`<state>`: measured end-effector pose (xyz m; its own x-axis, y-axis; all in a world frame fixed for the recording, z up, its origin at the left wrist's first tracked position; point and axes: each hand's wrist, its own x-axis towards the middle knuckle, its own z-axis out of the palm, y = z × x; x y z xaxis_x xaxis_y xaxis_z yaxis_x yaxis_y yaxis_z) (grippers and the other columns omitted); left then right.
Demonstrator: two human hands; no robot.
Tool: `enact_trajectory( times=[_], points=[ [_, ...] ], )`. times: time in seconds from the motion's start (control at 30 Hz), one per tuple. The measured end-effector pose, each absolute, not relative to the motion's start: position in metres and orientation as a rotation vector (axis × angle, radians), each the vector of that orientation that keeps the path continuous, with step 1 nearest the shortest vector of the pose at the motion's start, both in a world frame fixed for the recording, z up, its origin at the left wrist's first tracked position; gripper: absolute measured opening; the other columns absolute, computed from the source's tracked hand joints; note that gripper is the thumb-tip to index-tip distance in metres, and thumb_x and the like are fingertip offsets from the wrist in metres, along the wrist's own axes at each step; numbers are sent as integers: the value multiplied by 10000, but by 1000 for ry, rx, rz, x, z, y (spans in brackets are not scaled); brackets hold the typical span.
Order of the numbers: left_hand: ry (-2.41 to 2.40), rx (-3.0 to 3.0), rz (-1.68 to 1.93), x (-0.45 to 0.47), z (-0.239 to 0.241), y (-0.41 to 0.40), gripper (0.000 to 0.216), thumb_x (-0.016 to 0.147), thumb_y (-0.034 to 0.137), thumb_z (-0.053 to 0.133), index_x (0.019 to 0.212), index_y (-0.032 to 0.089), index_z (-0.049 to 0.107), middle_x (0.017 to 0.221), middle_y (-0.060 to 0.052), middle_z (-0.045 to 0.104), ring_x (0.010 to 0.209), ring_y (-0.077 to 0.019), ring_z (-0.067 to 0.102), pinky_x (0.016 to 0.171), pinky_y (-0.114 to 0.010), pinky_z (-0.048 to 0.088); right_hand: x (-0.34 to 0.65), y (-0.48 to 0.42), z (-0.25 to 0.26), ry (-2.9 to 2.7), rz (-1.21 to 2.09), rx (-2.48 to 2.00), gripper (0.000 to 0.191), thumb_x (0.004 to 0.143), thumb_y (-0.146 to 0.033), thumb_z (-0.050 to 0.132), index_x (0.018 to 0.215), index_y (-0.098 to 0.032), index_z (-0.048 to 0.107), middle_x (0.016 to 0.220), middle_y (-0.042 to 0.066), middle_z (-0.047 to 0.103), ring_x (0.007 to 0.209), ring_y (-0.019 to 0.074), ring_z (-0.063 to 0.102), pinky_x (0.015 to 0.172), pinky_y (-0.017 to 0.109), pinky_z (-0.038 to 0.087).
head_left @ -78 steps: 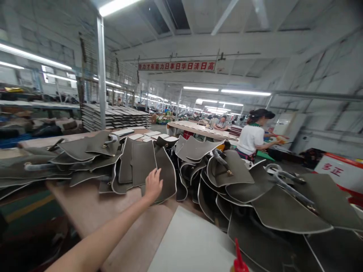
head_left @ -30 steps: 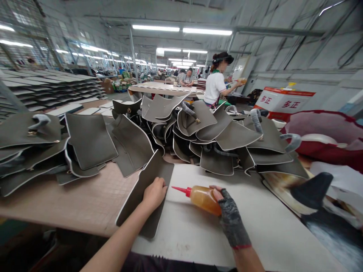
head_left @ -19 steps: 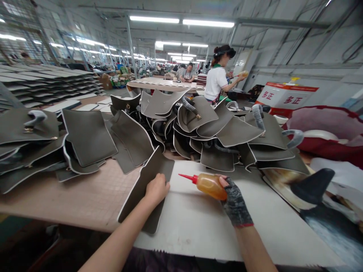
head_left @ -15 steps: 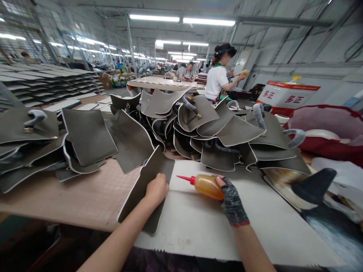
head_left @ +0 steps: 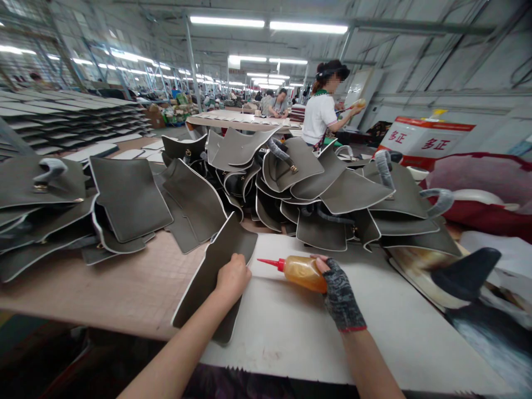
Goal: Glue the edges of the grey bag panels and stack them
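My left hand (head_left: 233, 276) is closed on the right edge of a grey leather panel (head_left: 206, 274) with a pale trimmed border. The panel lies half on a white board (head_left: 291, 327) and half on the brown table (head_left: 116, 282). My right hand (head_left: 338, 291), in a dark knitted fingerless glove, grips an amber glue bottle (head_left: 300, 270). The bottle lies nearly level, and its red nozzle (head_left: 269, 262) points left toward the panel, close to my left hand.
Heaps of grey bag panels and half-made bags (head_left: 316, 188) cover the table behind and to the left (head_left: 50, 205). A red-rimmed bag (head_left: 482, 194) and a dark cone (head_left: 465, 271) sit at the right. A person in a white shirt (head_left: 320, 113) works beyond.
My left hand took a panel from the far pile and drew it onto the white board. The right hand brought the glue bottle in; over the last second both have held almost still.
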<state>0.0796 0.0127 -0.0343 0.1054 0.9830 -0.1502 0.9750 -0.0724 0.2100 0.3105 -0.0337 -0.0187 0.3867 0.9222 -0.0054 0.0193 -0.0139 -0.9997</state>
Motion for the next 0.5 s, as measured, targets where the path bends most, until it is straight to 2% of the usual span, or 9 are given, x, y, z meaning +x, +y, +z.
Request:
enact_trajectory(
  times=[0.17,0.37,0.5],
  points=[
    [1849,2051,118,72,-35,21,163,766,143,384,770,146,547,815,-72,608,761,-161,584,646,-242,389,314,-26,-10,-904,1008,-1276,338,725,-479,537,940,-223,582,933,29,590,809,223,530,595,288,424],
    [1759,1940,310,64,-40,24,183,720,102,398,752,151,572,748,-51,629,710,-139,571,625,-220,369,307,0,-27,-1069,739,-1421,365,659,-493,593,836,-175,616,846,65,611,811,248,525,778,380,385],
    [1741,1893,352,64,-43,27,217,708,83,396,774,138,595,757,-59,638,717,-140,571,643,-222,376,301,7,-29,-1076,722,-1438,346,630,-479,620,798,-177,626,819,64,615,802,252,519,816,396,350]
  ],
)
